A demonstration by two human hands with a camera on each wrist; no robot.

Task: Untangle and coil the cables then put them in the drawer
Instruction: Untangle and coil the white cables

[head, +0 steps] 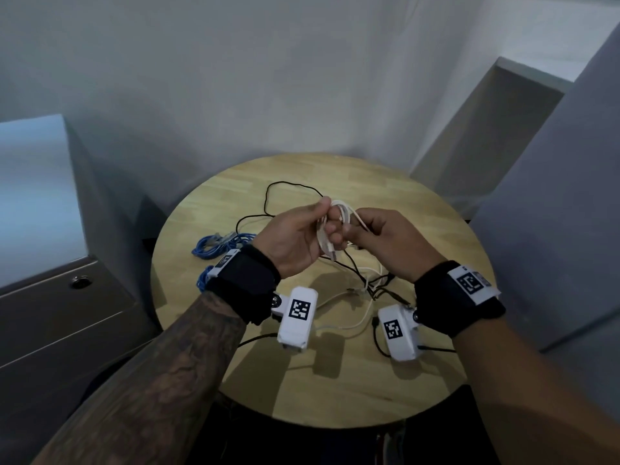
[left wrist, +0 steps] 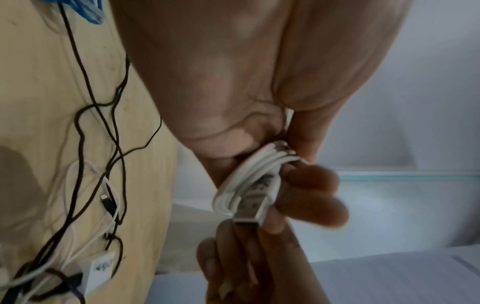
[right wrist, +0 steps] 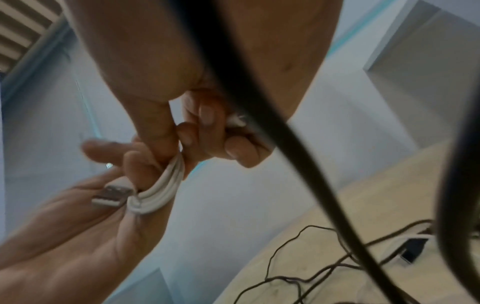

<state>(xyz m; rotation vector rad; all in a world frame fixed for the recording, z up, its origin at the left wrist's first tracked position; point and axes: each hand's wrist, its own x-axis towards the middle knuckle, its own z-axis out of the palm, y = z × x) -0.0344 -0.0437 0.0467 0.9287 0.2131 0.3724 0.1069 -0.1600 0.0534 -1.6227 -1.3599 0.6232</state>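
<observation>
Head view shows both hands raised above the round table [head: 419, 380], meeting over its middle. The left hand [head: 295, 236] has thumb and curled fingers clamped round a small white cable coil [head: 330, 229], its loops hanging downward and its USB plug [left wrist: 250, 211] sticking out at the lower end, pointing back toward the person. The right hand [head: 385, 239], just right of the coil and touching it, pinches the loose white end [right wrist: 236, 121] between curled fingers. The coil's long axis looks roughly upright, so I judge the tail must be wound crosswise round its waist, and the right hand is the nearer one to do it. Below the hands, on the table, the black cable [head: 285, 187] and another white cable [head: 355, 322] lie tangled; the blue cable [head: 214, 245] lies bunched at the table's left edge. The drawer unit [head: 60, 317] stands left of the table, shut
</observation>
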